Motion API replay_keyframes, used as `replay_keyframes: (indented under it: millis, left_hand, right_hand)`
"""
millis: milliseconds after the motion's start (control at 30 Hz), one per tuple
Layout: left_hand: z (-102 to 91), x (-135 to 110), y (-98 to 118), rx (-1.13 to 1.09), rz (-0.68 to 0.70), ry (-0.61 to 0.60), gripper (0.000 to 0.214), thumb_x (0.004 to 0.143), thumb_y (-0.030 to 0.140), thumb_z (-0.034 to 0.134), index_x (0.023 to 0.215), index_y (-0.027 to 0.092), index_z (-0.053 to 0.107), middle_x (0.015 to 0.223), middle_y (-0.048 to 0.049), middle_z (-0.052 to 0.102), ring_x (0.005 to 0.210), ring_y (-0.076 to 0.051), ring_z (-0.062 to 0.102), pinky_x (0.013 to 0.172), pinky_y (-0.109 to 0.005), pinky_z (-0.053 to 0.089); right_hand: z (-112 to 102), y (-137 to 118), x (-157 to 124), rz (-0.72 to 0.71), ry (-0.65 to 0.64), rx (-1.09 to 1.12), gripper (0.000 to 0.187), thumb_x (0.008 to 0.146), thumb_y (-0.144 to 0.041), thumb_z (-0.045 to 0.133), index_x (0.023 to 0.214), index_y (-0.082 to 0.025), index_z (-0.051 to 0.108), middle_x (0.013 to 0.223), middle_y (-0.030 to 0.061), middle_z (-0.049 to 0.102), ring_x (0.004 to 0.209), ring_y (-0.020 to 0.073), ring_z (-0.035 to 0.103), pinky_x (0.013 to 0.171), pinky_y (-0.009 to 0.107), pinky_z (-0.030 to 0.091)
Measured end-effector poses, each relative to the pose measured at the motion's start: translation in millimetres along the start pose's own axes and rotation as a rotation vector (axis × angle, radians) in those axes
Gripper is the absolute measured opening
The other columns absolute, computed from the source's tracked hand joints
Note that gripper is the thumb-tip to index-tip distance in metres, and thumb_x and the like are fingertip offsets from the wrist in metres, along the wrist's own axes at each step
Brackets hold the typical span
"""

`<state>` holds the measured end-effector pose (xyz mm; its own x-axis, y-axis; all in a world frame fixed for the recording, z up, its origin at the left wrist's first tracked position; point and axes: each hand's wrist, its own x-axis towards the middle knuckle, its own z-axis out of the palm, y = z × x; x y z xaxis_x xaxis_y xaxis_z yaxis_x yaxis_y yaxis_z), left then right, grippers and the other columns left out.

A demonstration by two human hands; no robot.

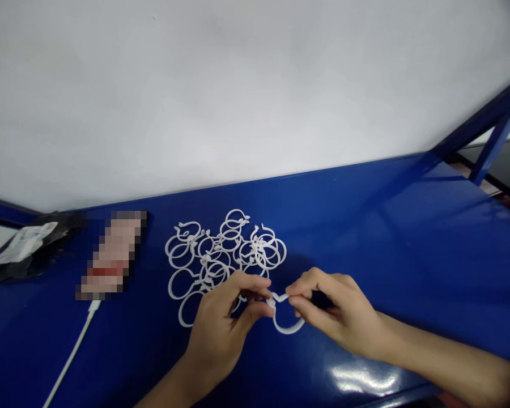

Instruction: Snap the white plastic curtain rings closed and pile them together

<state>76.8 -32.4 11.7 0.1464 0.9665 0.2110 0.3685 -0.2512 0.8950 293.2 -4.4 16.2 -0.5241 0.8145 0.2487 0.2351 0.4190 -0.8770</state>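
A white plastic ring clip point(289, 330) is held up between both hands, its curved band hanging below the fingers. My left hand point(223, 320) pinches the clasp end of it between thumb and fingertips. On the other side, my right hand point(340, 306) grips a short angled end of the same clip; part of the band is hidden behind these fingers. Several similar white ring clips point(182, 284) lie in a loose, overlapping pile just beyond and left of my left hand, which covers some of them.
The blue tabletop point(365, 243) meets a pale wall point(255, 90). To the left lie a phone point(114, 249), blurred out, with a white cable point(70, 357) and a black plastic package point(38, 243) with a white label. A blue metal frame point(497, 141) rises at the right.
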Motion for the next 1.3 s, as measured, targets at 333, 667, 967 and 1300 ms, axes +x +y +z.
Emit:
replay_keyframes:
  millis: [333, 667, 967, 1300]
  left_hand:
    - [-2.5, 1.1, 0.6, 0.062, 0.137, -0.013, 0.012, 0.092, 0.035, 0.065, 0.09, 0.024, 0.069, 0.075, 0.0022, 0.069, 0.067, -0.011, 0.064, 0.059, -0.023, 0.052]
    - [-0.3, -0.1, 0.8, 0.126, 0.255, -0.022, 0.01, 0.094, 0.02, 0.063, 0.102, 0.024, 0.064, 0.064, 0.0063, 0.069, 0.071, -0.014, 0.062, 0.07, -0.028, 0.053]
    - [3.3, -0.4, -1.0, 0.226, 0.369, 0.056, 0.008, 0.094, 0.018, 0.062, 0.102, 0.019, 0.063, 0.065, 0.0042, 0.068, 0.076, -0.015, 0.058, 0.072, -0.026, 0.052]
    - [-7.5, 13.2, -21.4, 0.712, 0.407, 0.108, 0.019, 0.092, 0.018, 0.065, 0.111, 0.016, 0.064, 0.103, -0.0058, 0.067, 0.098, -0.021, 0.057, 0.089, -0.039, 0.048]
  right_hand:
    - [-2.7, -2.1, 0.0, 0.032, -0.182, 0.121, 0.008, 0.098, -0.024, 0.056, 0.098, -0.017, 0.06, 0.073, -0.001, 0.068, 0.06, 0.0077, 0.063, 0.054, 0.018, 0.049]
    - [-6.5, -3.2, 1.5, -0.034, -0.221, 0.107, 0.007, 0.098, -0.02, 0.057, 0.098, -0.016, 0.062, 0.078, 0.0004, 0.068, 0.061, 0.0071, 0.061, 0.056, 0.018, 0.048]
    - [0.5, -0.9, -2.9, -0.129, -0.215, 0.062, 0.007, 0.098, -0.02, 0.057, 0.099, -0.017, 0.063, 0.084, 0.0022, 0.071, 0.072, 0.0101, 0.067, 0.065, 0.02, 0.053]
    - [-73.5, 56.5, 25.1, 0.018, 0.225, -0.663, 0.018, 0.097, -0.027, 0.056, 0.101, -0.019, 0.071, 0.099, 0.0086, 0.066, 0.083, 0.0201, 0.063, 0.075, 0.035, 0.054]
